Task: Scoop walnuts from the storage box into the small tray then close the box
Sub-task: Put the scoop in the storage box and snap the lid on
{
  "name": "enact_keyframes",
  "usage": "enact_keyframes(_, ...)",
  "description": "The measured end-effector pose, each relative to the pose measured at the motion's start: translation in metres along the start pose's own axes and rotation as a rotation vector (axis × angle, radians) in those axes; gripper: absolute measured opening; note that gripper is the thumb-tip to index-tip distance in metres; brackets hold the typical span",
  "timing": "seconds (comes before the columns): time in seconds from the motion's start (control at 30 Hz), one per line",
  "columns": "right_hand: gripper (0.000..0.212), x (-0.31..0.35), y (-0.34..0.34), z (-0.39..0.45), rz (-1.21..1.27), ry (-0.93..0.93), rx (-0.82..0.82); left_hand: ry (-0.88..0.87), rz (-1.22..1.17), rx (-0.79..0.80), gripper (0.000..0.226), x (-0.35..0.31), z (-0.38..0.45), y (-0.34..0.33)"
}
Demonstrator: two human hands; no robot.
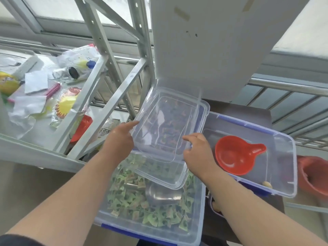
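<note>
As both hands grip it, the clear lid [166, 132] tilts above the storage box [200, 110], its long axis running away from the viewer; left hand [119, 137] fingers curl on the left edge, right hand [197, 150] pinches the right edge.

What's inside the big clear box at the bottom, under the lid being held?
The clear box holds small green wrapped packets and a metal scoop. The clear lid, held by both hands, hides its far end, and deeper layers cannot be seen.
</note>
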State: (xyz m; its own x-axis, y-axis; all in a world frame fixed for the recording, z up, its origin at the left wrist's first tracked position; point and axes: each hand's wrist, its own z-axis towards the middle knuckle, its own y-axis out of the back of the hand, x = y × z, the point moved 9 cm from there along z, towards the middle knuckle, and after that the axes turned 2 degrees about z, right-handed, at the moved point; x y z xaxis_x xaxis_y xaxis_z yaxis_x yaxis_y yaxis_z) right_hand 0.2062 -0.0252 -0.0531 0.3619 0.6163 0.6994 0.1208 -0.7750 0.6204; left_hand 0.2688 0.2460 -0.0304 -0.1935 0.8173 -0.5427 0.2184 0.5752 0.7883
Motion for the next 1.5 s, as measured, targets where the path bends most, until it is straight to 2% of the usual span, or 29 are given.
enact_keyframes(0.07,0.058,0.006,0.019,-0.011,-0.021,0.017,-0.033,-0.044,-0.095,-0.014,0.067,-0.011,-0.011,0.012)
enact_keyframes(0.17,0.056,0.022,0.060,-0.024,-0.126,0.057,-0.069,-0.031,-0.475,0.014,0.065,-0.035,-0.027,0.028)
enact_keyframes(0.3,0.056,0.071,0.120,-0.052,-0.161,0.204,-0.053,-0.085,-0.670,-0.052,0.055,-0.099,-0.047,0.049)
enact_keyframes(0.43,0.091,0.115,0.152,-0.100,-0.298,0.489,0.041,-0.148,-0.805,-0.108,0.054,-0.168,-0.067,0.052)
enact_keyframes(0.57,0.120,0.108,0.188,-0.121,-0.531,0.557,0.049,-0.155,-0.950,-0.134,0.050,-0.222,-0.084,0.046)
enact_keyframes(0.63,0.118,0.096,0.203,-0.126,-0.636,0.560,0.067,-0.180,-0.991,-0.134,0.050,-0.249,-0.092,0.044)
enact_keyframes(0.7,0.100,0.086,0.220,-0.128,-0.685,0.561,0.026,-0.205,-0.983,-0.131,0.050,-0.275,-0.102,0.042)
enact_keyframes(0.8,0.089,0.075,0.248,-0.134,-0.639,0.573,-0.096,-0.257,-0.993,-0.082,0.046,-0.308,-0.113,0.035)
enact_keyframes(0.87,0.086,0.067,0.256,-0.140,-0.642,0.558,-0.114,-0.279,-1.006,-0.039,0.046,-0.326,-0.119,0.030)
enact_keyframes(1.0,0.091,0.054,0.273,-0.151,-0.652,0.580,-0.260,-0.274,-1.068,0.005,0.046,-0.349,-0.127,0.029)
enact_keyframes(1.13,0.095,0.054,0.293,-0.163,-0.577,0.594,-0.311,-0.327,-1.109,0.076,0.032,-0.374,-0.135,0.034)
enact_keyframes(1.23,0.095,0.055,0.309,-0.170,-0.521,0.554,-0.287,-0.384,-1.117,0.142,0.028,-0.391,-0.141,0.038)
enact_keyframes(1.37,0.098,0.060,0.331,-0.187,-0.403,0.575,-0.326,-0.476,-1.100,0.229,0.037,-0.410,-0.144,0.041)
enact_keyframes(1.5,0.098,0.071,0.355,-0.214,-0.178,0.640,-0.385,-0.554,-1.049,0.257,0.051,-0.425,-0.148,0.045)
